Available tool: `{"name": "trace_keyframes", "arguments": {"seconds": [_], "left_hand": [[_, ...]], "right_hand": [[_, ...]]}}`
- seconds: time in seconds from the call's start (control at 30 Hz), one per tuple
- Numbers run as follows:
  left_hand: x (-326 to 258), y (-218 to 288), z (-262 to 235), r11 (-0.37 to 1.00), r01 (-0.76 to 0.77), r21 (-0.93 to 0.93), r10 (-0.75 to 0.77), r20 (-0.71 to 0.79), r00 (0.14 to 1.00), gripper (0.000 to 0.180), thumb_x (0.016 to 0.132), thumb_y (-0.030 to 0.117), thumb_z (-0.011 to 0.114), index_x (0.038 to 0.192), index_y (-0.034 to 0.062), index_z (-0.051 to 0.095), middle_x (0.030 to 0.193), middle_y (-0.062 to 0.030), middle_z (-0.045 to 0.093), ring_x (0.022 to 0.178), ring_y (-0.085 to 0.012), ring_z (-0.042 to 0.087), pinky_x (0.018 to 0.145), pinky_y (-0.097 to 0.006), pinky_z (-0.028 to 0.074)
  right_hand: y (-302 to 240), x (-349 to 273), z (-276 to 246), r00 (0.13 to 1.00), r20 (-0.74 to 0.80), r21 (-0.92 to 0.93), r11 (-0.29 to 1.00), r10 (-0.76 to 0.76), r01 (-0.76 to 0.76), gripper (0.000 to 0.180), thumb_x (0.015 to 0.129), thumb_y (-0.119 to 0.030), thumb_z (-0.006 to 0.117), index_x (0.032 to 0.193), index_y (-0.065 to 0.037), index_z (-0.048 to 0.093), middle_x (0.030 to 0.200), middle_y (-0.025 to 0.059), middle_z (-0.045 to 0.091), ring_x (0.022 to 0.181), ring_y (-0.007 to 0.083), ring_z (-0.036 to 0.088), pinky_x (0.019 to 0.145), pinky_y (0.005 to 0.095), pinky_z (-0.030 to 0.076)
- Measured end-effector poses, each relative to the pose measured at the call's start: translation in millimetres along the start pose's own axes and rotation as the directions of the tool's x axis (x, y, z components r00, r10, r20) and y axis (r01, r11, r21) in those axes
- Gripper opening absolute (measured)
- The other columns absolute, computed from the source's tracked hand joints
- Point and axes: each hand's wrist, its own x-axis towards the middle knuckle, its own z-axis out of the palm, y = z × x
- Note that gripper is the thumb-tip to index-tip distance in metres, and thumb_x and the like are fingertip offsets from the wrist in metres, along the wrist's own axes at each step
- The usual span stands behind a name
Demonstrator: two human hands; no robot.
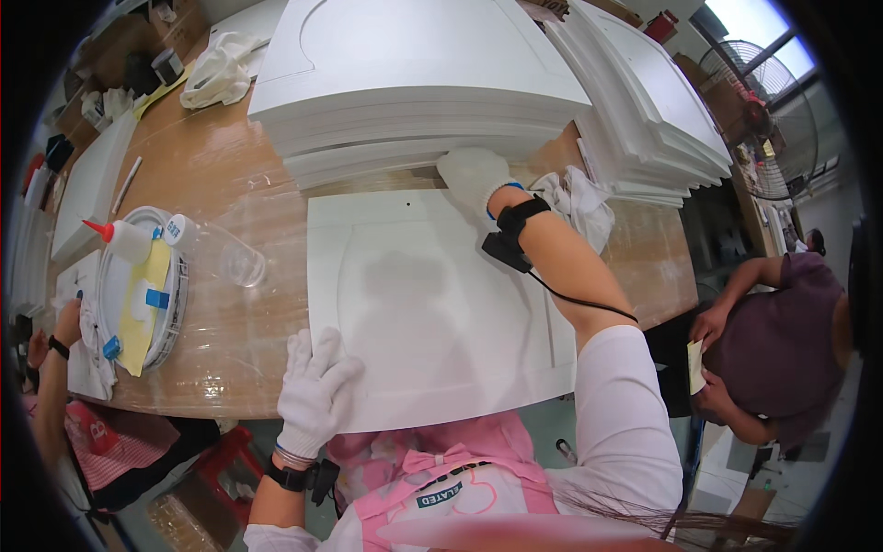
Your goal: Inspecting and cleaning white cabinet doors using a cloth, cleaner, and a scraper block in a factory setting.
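Observation:
A white door-like panel [432, 304] with a grooved border and a small dark hole near its far edge lies flat in front of me, its near edge close to my body. My left hand [315, 391], in a white knit glove, rests at the panel's near left corner with fingers apart. Across the panel reaches my right arm; my gloved right hand [476, 179] is at the far edge, beside the stack of white panels [414, 120]. Its fingers are blurred, so their grip is unclear. A crumpled white cloth [579, 207] lies right of that wrist.
A round white tub [175, 317] on the wrapped table [221, 368] carries a red-tipped squeeze bottle [124, 239], yellow paper and blue blocks. Beside it lies a clear bottle [221, 248]. More panels [644, 110] lean at far right. Co-workers stand left and right; a fan [759, 120] is at right.

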Motion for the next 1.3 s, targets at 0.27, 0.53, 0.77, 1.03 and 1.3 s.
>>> {"name": "trace_keyframes", "arguments": {"seconds": [0.27, 0.53, 0.77, 1.03, 1.3], "left_hand": [[2.1, 6.3, -3.1, 0.998, 0.026, -0.053, -0.025, 0.019, 1.000, 0.025, 0.076, 0.012, 0.068, 0.101, 0.0143, 0.072, 0.135, -0.0206, 0.056, 0.129, -0.0488, 0.045, 0.113, -0.059, 0.030], [-1.5, 13.4, -9.0, 0.999, 0.039, -0.002, -0.039, 0.082, 0.996, 0.025, 0.076, 0.014, 0.068, 0.101, 0.0159, 0.072, 0.137, -0.0181, 0.055, 0.127, -0.0508, 0.045, 0.112, -0.059, 0.031], [-7.7, 29.6, -15.6, 1.000, 0.003, 0.018, -0.005, 0.110, 0.994, 0.023, 0.072, 0.015, 0.070, 0.095, 0.0142, 0.071, 0.127, -0.0162, 0.061, 0.112, -0.0483, 0.052, 0.100, -0.056, 0.043], [-17.5, 41.6, -14.4, 1.000, -0.003, 0.002, 0.003, 0.032, 0.999, 0.022, 0.069, 0.016, 0.071, 0.091, 0.0150, 0.071, 0.121, -0.0123, 0.064, 0.103, -0.0421, 0.055, 0.090, -0.049, 0.048], [-19.3, 51.5, -11.7, 1.000, -0.013, 0.018, 0.014, -0.060, 0.998, 0.020, 0.067, 0.011, 0.071, 0.086, 0.0126, 0.071, 0.116, -0.0157, 0.065, 0.101, -0.0384, 0.058, 0.089, -0.045, 0.050]], "right_hand": [[2.8, -7.7, 0.8, 0.997, 0.076, 0.011, 1.000, 0.000, -0.001, 0.022, 0.086, -0.017, 0.059, 0.099, -0.004, 0.070, 0.101, 0.0198, 0.070, 0.096, 0.0371, 0.068, 0.081, 0.0470, 0.055], [8.9, -0.7, -13.7, 0.964, 0.266, 0.164, 0.984, 0.024, -0.070, 0.023, 0.087, -0.019, 0.061, 0.102, -0.004, 0.071, 0.105, 0.0214, 0.069, 0.100, 0.0379, 0.066, 0.084, 0.0474, 0.054], [-4.1, 1.2, 6.7, 0.993, 0.106, -0.084, 0.995, -0.048, 0.057, 0.019, 0.085, -0.014, 0.061, 0.098, -0.008, 0.073, 0.104, 0.0159, 0.070, 0.094, 0.0354, 0.068, 0.079, 0.0468, 0.056], [-7.2, -44.5, -25.0, 0.997, 0.070, -0.115, 0.993, -0.030, 0.037, 0.020, 0.087, -0.013, 0.059, 0.105, -0.008, 0.065, 0.108, 0.0112, 0.065, 0.106, 0.0290, 0.062, 0.086, 0.0415, 0.052], [0.9, -36.5, -2.9, 0.994, -0.001, 0.209, 0.972, 0.109, -0.107, 0.023, 0.089, -0.020, 0.058, 0.105, -0.004, 0.064, 0.106, 0.0154, 0.064, 0.105, 0.0332, 0.061, 0.087, 0.0448, 0.052]]}}
